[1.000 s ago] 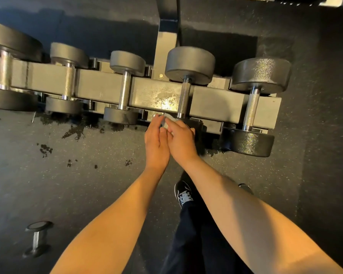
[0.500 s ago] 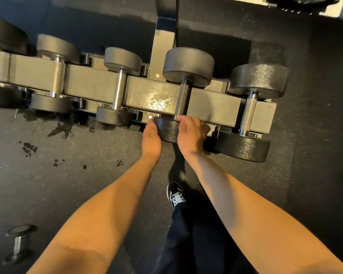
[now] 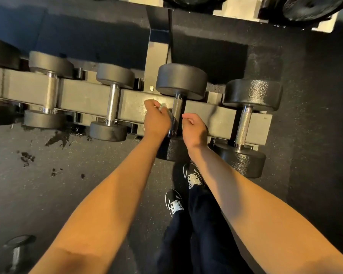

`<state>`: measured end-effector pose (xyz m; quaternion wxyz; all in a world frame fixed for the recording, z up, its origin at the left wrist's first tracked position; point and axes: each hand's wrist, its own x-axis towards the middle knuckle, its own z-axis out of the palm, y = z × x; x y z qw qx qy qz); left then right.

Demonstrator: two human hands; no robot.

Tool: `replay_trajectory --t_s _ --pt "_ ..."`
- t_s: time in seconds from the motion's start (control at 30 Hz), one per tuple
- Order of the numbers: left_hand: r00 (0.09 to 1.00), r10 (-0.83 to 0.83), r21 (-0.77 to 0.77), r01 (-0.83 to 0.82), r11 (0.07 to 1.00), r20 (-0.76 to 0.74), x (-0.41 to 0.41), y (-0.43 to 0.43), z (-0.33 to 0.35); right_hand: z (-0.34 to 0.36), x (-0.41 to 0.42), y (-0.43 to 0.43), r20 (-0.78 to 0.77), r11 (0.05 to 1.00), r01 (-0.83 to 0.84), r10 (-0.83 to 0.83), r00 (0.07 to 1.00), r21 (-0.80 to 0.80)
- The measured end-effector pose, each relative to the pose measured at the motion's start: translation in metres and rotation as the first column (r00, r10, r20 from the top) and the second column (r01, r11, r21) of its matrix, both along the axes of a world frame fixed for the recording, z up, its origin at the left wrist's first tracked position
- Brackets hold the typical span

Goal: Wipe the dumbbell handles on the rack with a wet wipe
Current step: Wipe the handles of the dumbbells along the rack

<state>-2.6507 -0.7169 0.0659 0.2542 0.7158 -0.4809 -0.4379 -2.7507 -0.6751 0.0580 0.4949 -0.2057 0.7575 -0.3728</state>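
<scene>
Both bare forearms reach forward and down from the bottom of the view toward the rack, converging on one dumbbell — the second from the right end. The left hand sits just left of that dumbbell's handle, knuckles up, its fingers curled over a small pale wad, the wet wipe, of which only a sliver peeks out by the fingertips against the handle. Its grip is clenched round the wipe. The right hand hangs just right of the same handle, wrist bent, fingers loosely curled with the thumb tip forward; its grip holds nothing and whether it touches the handle cannot be told.

The handle's long axis runs away from the person, crossing the rack's long grey beam roughly at right angles. Its far head lies beyond the beam, while the near head is on the person's side, partly hidden under the wrists. The neighbouring dumbbells lie the same way, side by side — one further right with a bright knurled handle, and smaller ones to the left.

Below the hands, two black shoes with white laces stand on the dark speckled floor. Another small dumbbell lies on the floor at lower left.
</scene>
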Motion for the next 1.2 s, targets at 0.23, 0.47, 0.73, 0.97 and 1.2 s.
replay_trajectory --t_s 0.23,0.47,0.73,0.97,1.2 --pt "0.838 0.37 0.425 -0.187 0.886 -0.402 -0.052 -0.048 -0.004 -0.016 -0.015 -0.038 0.156 0.99 0.103 -0.117 0.981 0.096" --pt "0.96 -0.16 0.202 0.207 0.957 -0.229 -0.039 -0.033 -0.025 -0.025 -0.018 -0.047 0.206 0.991 0.062 -0.085 0.975 0.116" --pt "0.885 -0.437 0.38 0.354 0.855 0.159 -0.026 -0.029 -0.03 -0.03 -0.01 -0.038 0.132 0.984 -0.04 0.017 0.991 0.171" --pt "0.701 -0.619 0.541 0.387 0.747 0.354 -0.015 -0.012 -0.014 -0.02 -0.007 -0.031 0.115 0.973 -0.125 0.104 0.988 0.194" --pt "0.954 -0.295 0.199 0.28 0.939 0.055 -0.024 -0.024 -0.008 -0.02 -0.005 -0.026 0.156 0.985 -0.086 0.063 0.986 0.147"
